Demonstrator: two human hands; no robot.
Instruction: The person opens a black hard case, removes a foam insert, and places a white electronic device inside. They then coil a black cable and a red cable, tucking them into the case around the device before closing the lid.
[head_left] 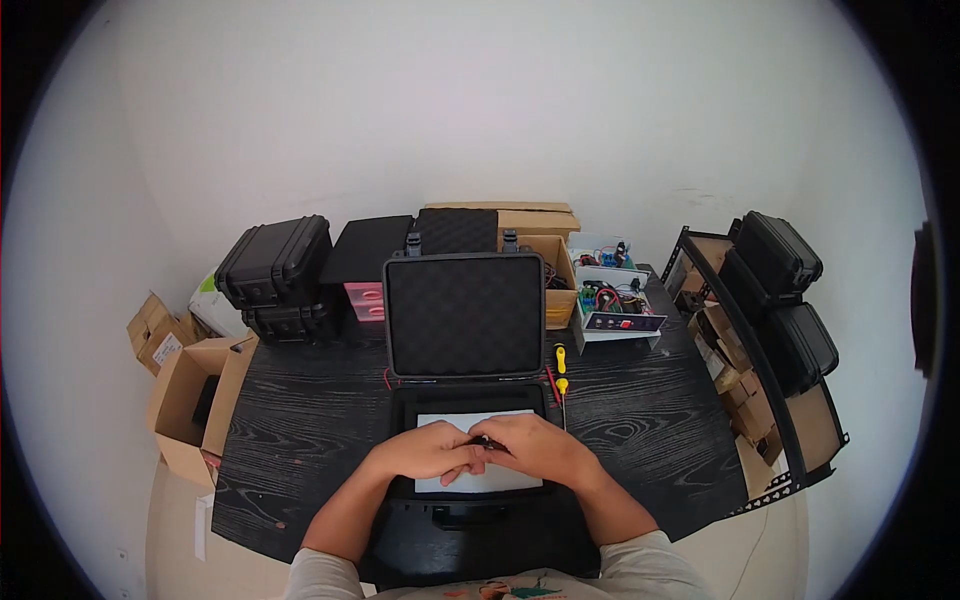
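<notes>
1. A dark item [487, 443] is held in a narrow grip by the left hand [428, 450] and right hand [535, 445].
2. It is held above a white panel [512, 481], which is framed by the open case [397, 408].

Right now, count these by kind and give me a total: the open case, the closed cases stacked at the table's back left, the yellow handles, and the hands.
Open black case: 1
Closed black cases: 2
Yellow handles: 2
Hands, left hand and right hand: 2
Total: 7
</notes>
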